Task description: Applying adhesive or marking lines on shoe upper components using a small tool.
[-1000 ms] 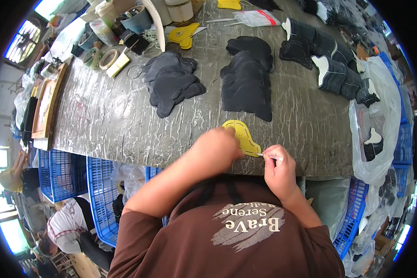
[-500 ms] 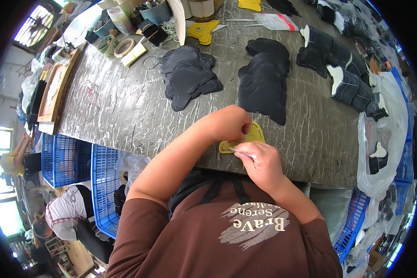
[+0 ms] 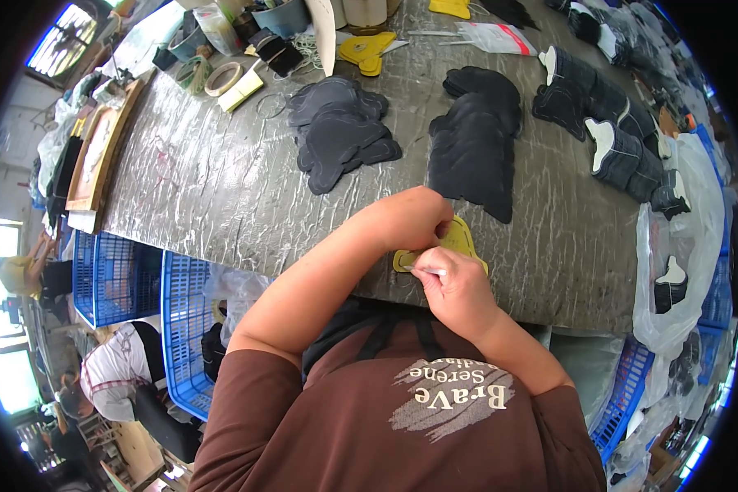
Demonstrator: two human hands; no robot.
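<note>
At the table's near edge lies a yellow template (image 3: 457, 238) with slots cut in it. My left hand (image 3: 425, 216) is closed over its upper left part, fingers curled down and pressing on it. My right hand (image 3: 459, 287) pinches a thin whitish marking pen (image 3: 419, 269), its tip at the template's lower left lobe. My hands cover much of the template, and what lies under it is hidden. Beyond my hands are a stack of dark fabric pieces (image 3: 474, 152) and, to its left, a looser pile of dark cut pieces (image 3: 336, 135) with pale outlines.
More yellow templates (image 3: 366, 52), a tape roll (image 3: 224, 79) and tubs (image 3: 280, 20) stand at the back. Dark boot-like pieces with white parts (image 3: 623, 156) line the right side, beside a clear plastic bag (image 3: 689, 271). Blue crates (image 3: 184, 328) sit below the table's left; people are beyond.
My right hand and the pen have shifted slightly along the template's lower left edge. My left hand stays on the template. The whole view has moved a little.
</note>
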